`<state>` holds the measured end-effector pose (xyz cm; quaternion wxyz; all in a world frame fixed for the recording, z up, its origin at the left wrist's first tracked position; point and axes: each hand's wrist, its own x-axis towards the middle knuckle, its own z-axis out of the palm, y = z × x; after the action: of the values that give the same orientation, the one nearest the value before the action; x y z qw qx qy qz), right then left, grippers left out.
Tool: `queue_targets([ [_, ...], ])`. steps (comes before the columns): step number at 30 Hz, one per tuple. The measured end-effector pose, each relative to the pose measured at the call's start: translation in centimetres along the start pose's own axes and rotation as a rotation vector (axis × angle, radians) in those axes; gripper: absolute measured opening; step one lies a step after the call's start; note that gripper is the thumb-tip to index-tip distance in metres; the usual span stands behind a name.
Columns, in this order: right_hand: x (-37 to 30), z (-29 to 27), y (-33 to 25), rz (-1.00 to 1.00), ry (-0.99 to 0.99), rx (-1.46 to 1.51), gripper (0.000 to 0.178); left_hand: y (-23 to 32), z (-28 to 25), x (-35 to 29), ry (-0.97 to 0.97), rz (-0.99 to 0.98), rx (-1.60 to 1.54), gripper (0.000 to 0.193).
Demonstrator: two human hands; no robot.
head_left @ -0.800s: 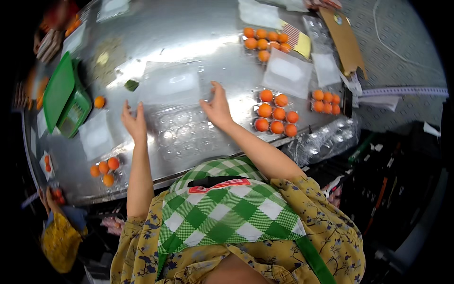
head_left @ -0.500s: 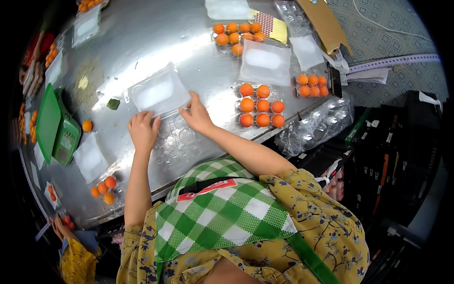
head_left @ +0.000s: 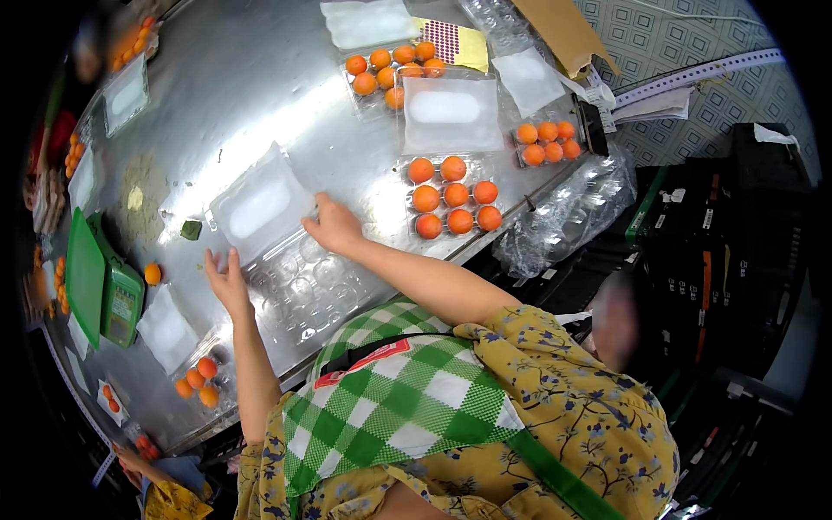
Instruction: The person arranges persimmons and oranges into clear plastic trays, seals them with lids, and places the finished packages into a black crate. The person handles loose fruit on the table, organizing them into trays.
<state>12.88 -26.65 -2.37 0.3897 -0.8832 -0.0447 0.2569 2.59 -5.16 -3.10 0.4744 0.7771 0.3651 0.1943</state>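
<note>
Clear plastic tray (head_left: 305, 290) open on the metal bench (head_left: 230, 65), frame centre; cupped half nearer the body, whitish lid (head_left: 258, 210) adjoining it toward the upper left. Left hand (head_left: 229, 284): at the lid's lower-left side, thumb and fingers spread apart, nothing held. Right hand (head_left: 336, 227): at the lid's right corner, thumb and index apart; cannot tell whether the fingertips touch the plastic. Centre right of frame: eight orange fruits (head_left: 455, 196) seated in a tray; six smaller-looking fruits (head_left: 546, 143) farther right. Lower left: four loose-set fruits (head_left: 206, 368). Far left: green scale-like box (head_left: 123, 299), single fruit (head_left: 152, 274) just right of it, dark green leaf (head_left: 191, 230) above that.
</note>
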Motion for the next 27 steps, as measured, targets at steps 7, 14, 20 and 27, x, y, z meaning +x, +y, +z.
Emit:
queue_targets([
  [7,-2.0,-1.0,-1.0,-0.284,-0.051,0.462,0.056,-0.3,-1.8,1.5,-0.174,-0.400,-0.321,0.043],
  [14,-5.2,-7.8,-2.2,-0.321,-0.124,0.820,0.064,11.0,-0.7,0.9,-0.313,-0.175,-0.331,0.049],
  [20,-6.4,-22.1,-1.8,0.044,0.012,1.035,0.066,22.9,2.5,-1.2,-0.515,0.062,-0.400,0.056],
  [27,-1.9,-38.9,7.4,-0.021,0.446,0.979,0.046,21.0,1.2,-1.8,-0.519,-0.059,-0.275,0.049],
])
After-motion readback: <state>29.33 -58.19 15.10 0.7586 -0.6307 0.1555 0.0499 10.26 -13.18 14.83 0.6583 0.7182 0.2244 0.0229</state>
